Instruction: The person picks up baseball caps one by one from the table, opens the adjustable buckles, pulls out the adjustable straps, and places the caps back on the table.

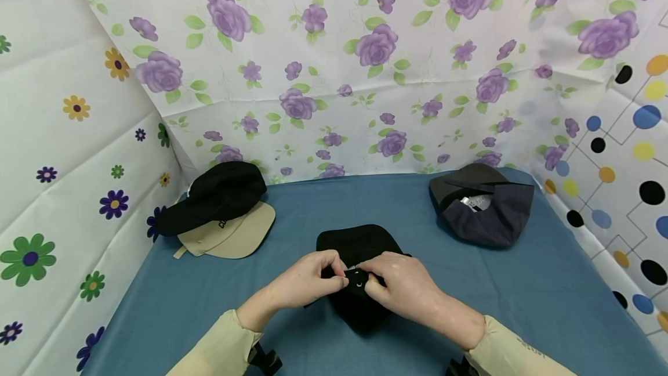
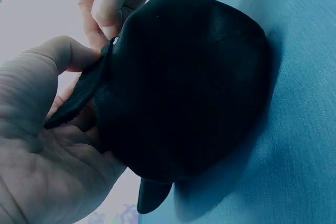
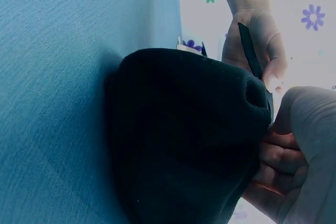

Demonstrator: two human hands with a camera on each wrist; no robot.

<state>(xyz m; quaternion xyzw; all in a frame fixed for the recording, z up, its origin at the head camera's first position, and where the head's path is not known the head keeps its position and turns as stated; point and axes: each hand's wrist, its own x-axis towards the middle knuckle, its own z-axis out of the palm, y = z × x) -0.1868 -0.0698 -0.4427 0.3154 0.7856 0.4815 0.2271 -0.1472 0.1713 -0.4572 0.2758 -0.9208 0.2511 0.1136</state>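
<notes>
A black baseball cap (image 1: 360, 240) lies on the table in front of me, its adjustable back strap (image 2: 79, 95) facing up toward my hands. My left hand (image 1: 308, 280) pinches one end of the strap between thumb and fingers; in the left wrist view the loose strap end passes across the fingers. On the other side, my right hand (image 1: 404, 283) grips the opposite part of the strap, thumb and fingertips at the cap's edge. Small pale marks show on the strap between the two thumbs. The cap's crown (image 3: 184, 135) fills much of the right wrist view.
At the back left, a black cap (image 1: 224, 190) sits on top of a beige cap (image 1: 250, 234). A dark grey cap (image 1: 485, 219) with a white label inside lies at the back right. Patterned cloth walls (image 1: 334, 74) enclose the blue table (image 1: 292, 208) on three sides.
</notes>
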